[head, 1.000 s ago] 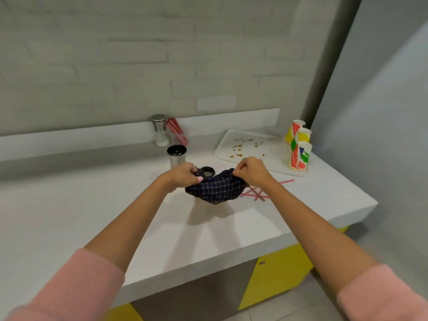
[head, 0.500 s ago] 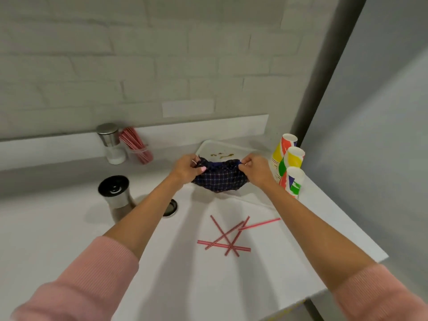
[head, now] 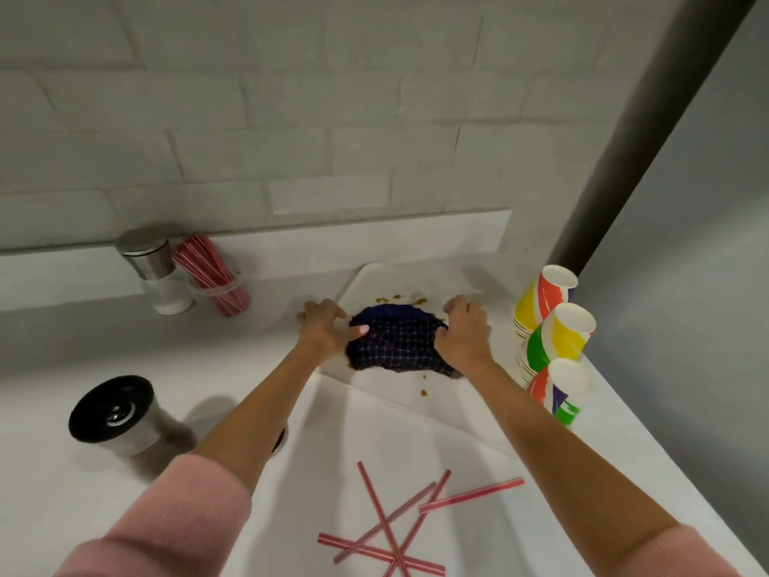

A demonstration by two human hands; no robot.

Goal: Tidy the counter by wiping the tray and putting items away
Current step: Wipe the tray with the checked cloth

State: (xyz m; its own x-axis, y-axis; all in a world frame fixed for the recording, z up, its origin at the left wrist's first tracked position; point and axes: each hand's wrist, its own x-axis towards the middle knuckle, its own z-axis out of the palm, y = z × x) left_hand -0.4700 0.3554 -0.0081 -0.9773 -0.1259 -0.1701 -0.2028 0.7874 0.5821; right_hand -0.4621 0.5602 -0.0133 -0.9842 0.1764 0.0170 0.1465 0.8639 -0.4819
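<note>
Both hands, left hand (head: 322, 326) and right hand (head: 462, 333), press curled fingers (head: 358, 330) onto the checked cloth (head: 395, 345), now lowered flat on the tray (head: 374, 276), no longer lifted

A navy checked cloth (head: 397, 343) lies on a white plastic tray (head: 420, 281) flecked with brown crumbs (head: 423, 392), near red-and-white striped straws (head: 389, 526), multicoloured paper cups (head: 555, 326) and pink ribbed sleeves (head: 166, 522).

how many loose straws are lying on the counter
5 loose straws, near the counter's front edge: four crossed in a pile, one beside it to the right. More stand in a cup at the back.
</note>
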